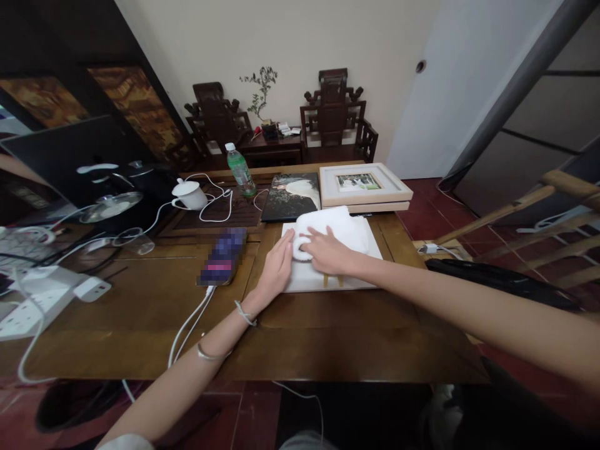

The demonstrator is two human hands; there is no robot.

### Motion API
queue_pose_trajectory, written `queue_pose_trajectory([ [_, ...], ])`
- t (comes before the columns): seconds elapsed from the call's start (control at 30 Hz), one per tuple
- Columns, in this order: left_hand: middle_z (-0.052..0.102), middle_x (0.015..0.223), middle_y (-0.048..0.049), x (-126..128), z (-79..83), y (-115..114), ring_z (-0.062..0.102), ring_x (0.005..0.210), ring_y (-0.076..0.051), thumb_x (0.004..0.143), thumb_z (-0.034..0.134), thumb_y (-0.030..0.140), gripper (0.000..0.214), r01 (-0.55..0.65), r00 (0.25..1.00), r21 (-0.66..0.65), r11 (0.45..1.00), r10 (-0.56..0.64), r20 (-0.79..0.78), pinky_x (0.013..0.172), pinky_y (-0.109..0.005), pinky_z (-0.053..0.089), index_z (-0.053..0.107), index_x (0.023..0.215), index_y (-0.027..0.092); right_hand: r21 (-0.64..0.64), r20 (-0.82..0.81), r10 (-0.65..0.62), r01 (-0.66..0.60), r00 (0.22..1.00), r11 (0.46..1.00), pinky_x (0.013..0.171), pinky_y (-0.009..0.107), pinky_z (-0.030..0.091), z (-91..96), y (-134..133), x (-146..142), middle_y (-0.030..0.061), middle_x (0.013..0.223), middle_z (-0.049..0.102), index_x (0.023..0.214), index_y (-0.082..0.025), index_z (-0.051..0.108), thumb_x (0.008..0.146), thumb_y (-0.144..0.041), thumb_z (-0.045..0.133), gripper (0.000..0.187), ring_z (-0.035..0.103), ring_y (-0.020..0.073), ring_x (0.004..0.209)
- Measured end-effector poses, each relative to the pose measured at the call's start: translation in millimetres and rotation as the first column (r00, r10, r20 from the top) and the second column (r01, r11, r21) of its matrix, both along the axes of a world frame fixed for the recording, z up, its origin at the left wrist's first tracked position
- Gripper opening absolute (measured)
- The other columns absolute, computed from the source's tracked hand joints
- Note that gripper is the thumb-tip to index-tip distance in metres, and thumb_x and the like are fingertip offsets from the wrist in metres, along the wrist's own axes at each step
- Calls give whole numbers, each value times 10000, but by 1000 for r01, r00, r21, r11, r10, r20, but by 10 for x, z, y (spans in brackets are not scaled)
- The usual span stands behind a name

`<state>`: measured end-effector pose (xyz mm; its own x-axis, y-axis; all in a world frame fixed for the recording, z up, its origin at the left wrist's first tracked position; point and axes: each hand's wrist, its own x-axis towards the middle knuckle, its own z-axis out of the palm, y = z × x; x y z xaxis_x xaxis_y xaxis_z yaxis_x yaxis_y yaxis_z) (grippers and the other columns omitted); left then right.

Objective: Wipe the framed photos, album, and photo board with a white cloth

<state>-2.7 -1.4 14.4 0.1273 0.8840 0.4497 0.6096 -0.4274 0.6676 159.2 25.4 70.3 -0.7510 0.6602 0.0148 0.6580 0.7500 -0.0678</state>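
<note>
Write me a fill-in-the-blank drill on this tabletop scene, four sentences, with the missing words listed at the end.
1. The cloth under the right hand is ____ in colour.
2. The bracelets circle the ____ arm.
3. The cup is covered with a ____.
4. Against the wall, the number of dark chairs is ____.

Missing words: white; left; lid; two.

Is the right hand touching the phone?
No, the right hand is on the white cloth, and the phone lies apart on the table.
</note>
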Motion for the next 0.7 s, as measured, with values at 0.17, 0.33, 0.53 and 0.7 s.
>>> queue_pose_trajectory([
  [0.17, 483, 1370, -99, -8, 22, -13, 412, 1292, -173, 972, 183, 357, 509, -36, 990, -33, 999, 40, 136, 1104, -369, 299, 487, 1294, 107, -89, -27, 259, -261, 965, 961, 992, 601, 245, 21, -385, 21, 122, 1261, 541, 962, -164, 620, 680, -11, 445, 365, 317, 294, 1289],
  [0.33, 499, 1355, -106, -1, 8, -12, 422, 1286, -183, 972, 188, 369, 512, -22, 997, -44, 999, 26, 77, 1098, -373, 312, 506, 1275, 106, -207, -25, 361, -358, 932, 910, 981, 510, 302, 161, -719, 137, 102, 1106, 616, 956, -185, 621, 670, -42, 474, 352, 496, 257, 1125],
  [0.53, 516, 1336, -122, 18, -40, 4, 442, 1272, -212, 950, 308, 322, 424, 16, 998, -23, 1000, -18, -64, 1095, -393, 321, 556, 1216, 105, -277, 111, 149, -114, 983, 954, 622, 318, 419, 401, -663, 316, 112, 872, 649, 879, -169, 634, 679, -52, 420, 315, 608, 218, 734],
  [0.7, 560, 1288, -123, 20, -77, 14, 486, 1233, -240, 897, 413, 222, 343, 30, 986, -2, 1000, -29, -161, 1066, -450, 349, 584, 1180, 133, -136, 117, -23, 39, 993, 990, 557, 295, 366, 356, -218, 358, 136, 880, 650, 986, -173, 629, 724, -96, 404, 354, 607, 247, 749],
])
